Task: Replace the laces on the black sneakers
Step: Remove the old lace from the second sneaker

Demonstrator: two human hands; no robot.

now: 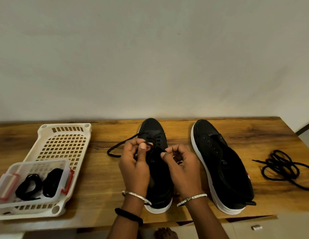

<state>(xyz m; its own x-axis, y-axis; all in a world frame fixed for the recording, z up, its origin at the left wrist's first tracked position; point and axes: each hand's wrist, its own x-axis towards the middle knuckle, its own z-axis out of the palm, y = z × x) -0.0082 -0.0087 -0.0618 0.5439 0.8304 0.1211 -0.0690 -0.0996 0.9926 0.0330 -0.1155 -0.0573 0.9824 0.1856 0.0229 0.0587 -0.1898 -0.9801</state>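
Two black sneakers with white soles stand toes away from me on the wooden table point(102, 178). The left sneaker point(154, 128) has a black lace point(119, 145) threaded through its upper eyelets. My left hand point(134, 163) pinches one strand of this lace above the tongue, and its loose end loops out to the left. My right hand point(181, 164) pinches the other strand close by. The right sneaker point(222, 163) has bare eyelets and no lace.
A tangled black lace point(285, 168) lies loose at the table's right end. On the left, a white perforated basket point(64, 145) holds a clear box point(36, 168) with bundled black laces point(39, 183). A wall stands right behind the table.
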